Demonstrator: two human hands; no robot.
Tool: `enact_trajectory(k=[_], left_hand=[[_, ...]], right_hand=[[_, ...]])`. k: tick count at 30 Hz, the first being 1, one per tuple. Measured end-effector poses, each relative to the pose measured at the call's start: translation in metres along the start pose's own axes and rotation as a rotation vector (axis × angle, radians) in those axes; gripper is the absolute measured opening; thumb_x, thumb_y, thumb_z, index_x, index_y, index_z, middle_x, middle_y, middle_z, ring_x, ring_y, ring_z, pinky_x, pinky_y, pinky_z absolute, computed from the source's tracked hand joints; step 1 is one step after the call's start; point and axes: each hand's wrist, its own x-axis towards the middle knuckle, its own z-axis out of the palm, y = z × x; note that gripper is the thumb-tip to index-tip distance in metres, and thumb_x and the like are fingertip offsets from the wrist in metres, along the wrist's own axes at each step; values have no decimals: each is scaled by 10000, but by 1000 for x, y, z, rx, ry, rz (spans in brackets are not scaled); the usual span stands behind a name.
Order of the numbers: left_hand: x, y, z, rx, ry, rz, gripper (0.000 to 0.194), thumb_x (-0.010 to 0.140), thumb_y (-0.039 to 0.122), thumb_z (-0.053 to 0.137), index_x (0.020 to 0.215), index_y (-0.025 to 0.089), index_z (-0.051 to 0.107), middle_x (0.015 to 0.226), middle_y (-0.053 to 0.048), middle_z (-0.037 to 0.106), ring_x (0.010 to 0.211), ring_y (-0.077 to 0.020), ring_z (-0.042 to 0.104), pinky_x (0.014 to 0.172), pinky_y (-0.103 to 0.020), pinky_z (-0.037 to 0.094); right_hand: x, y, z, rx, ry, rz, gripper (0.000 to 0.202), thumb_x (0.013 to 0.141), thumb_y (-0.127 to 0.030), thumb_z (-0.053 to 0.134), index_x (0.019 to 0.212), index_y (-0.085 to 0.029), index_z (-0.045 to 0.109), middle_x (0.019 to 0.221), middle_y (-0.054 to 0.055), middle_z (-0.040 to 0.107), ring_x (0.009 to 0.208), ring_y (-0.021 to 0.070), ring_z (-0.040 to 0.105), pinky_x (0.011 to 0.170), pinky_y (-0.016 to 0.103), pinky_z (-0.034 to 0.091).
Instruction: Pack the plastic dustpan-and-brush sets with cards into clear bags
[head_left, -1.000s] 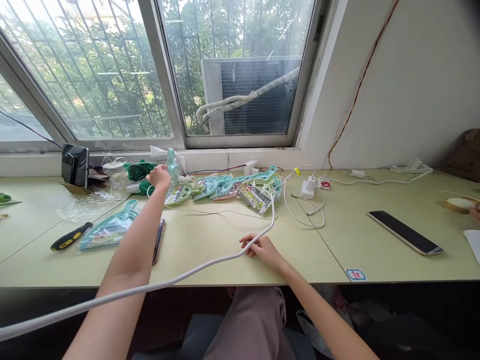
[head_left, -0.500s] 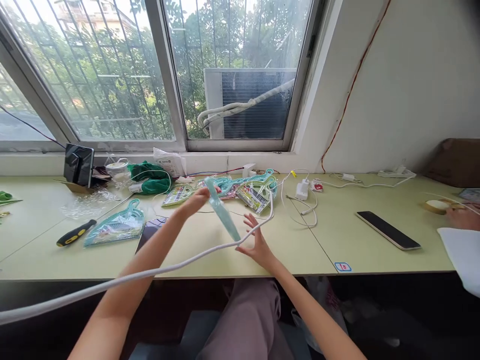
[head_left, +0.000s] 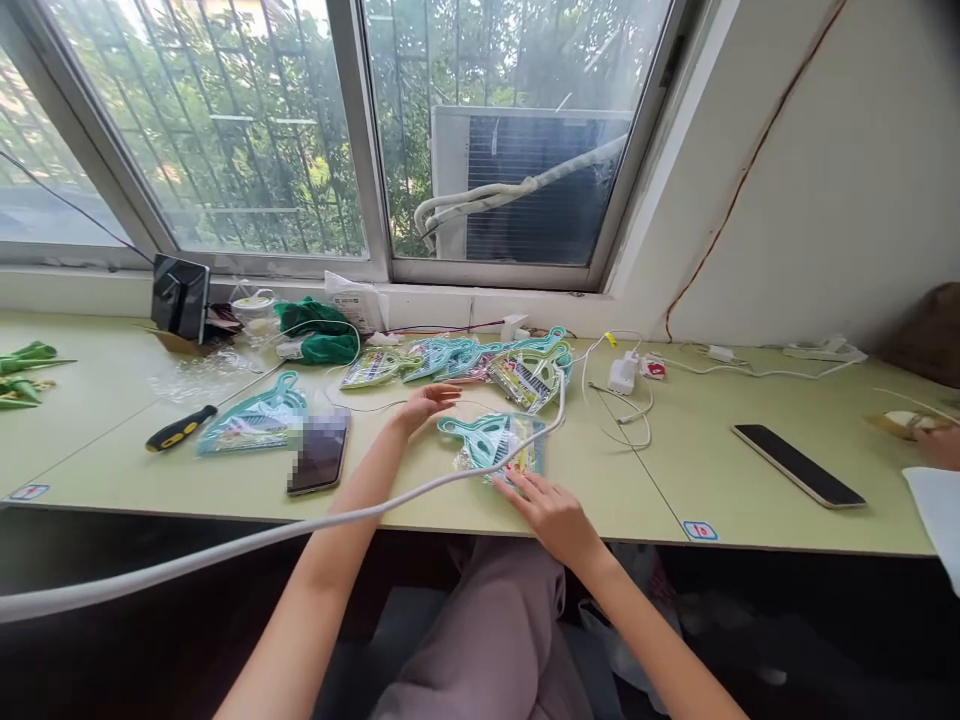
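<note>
A teal brush-and-dustpan set in a clear packet point(head_left: 495, 441) lies flat on the pale green table point(head_left: 652, 480) in front of me. My right hand point(head_left: 551, 512) rests at the packet's near edge, fingers spread on it. My left hand point(head_left: 425, 402) hovers open just left of and behind the packet, holding nothing. A thick white cable point(head_left: 390, 500) runs across the packet and off to the lower left.
Several more teal packets point(head_left: 480, 360) are heaped near the window sill, one more point(head_left: 255, 425) at the left beside a phone point(head_left: 320, 450) and a black-yellow screwdriver point(head_left: 180, 427). Another phone point(head_left: 799, 464), a white charger point(head_left: 622, 375), and another person's hand point(head_left: 937, 440) are at the right.
My left hand carried a teal packet from the heap toward me and let it go flat on the table. My right hand left the cable and came down on the packet.
</note>
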Motion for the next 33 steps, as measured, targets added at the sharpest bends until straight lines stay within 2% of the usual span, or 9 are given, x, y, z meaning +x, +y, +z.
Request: enact_trajectory(k=[2,4,6,10,13,17,21,25,33], left_hand=[[-1,-1,-14,10,33,72,408,739,335,691,1103,151,683,1182,-153,651,1138,-280,570,982,-419,416],[-3,-1,-13,91,-15,165,394,809,402,618,1120,167,678,1247,-135,622,1178,-262,548,1015,-413,393],[-9,-1,3,236,-169,243,406,855,444,564,1150,185,668,1263,-115,616,1215,-256,523,1037,-411,378],[-31,-9,55,566,-532,379,472,813,491,629,1210,236,642,1276,-86,612,1227,-267,524,1080,-416,348],[-45,-21,79,860,-661,480,555,782,517,661,1274,270,593,1384,-72,529,1291,-284,468,1144,-445,260],[-48,-34,83,1131,-552,572,676,854,543,554,1423,203,420,1496,-118,369,1378,-286,349,1161,-440,237],[-51,-38,83,1237,-421,678,546,901,540,476,1305,174,523,1378,-152,515,1285,-282,469,1098,-457,337],[-68,-38,85,1269,-444,737,301,991,337,358,1109,202,600,1121,-88,648,1039,-199,613,939,-361,472],[-85,-38,92,1385,-407,719,350,965,144,341,1247,228,531,1147,-83,626,988,-171,624,802,-269,497]], right_hand=[[4,-3,-10,14,-22,18,489,887,-167,509,1361,-288,493,1324,81,586,1193,283,546,880,401,503],[7,-6,-19,57,-28,75,441,900,-308,539,1340,-283,505,1278,69,617,1151,255,567,879,390,510],[9,-7,-23,71,-3,179,397,914,-381,520,1297,-280,540,1217,56,651,1100,234,592,854,375,518],[7,-8,-20,82,84,306,251,898,-394,554,1091,-284,671,1126,27,696,1019,216,622,838,348,502],[6,-9,-12,125,161,342,177,898,-359,567,979,-295,710,1062,1,719,945,191,643,832,326,483],[9,-12,-7,114,229,381,184,913,-290,548,891,-272,730,944,4,741,869,172,654,793,299,454],[10,-14,-3,100,257,408,137,886,-282,594,856,-256,726,891,7,743,851,168,651,779,279,433],[6,-14,1,147,253,406,106,857,-320,639,880,-266,728,907,7,745,858,174,646,776,270,435],[6,-11,2,269,308,545,206,889,-327,551,792,-248,715,866,27,743,848,196,657,753,279,458]])
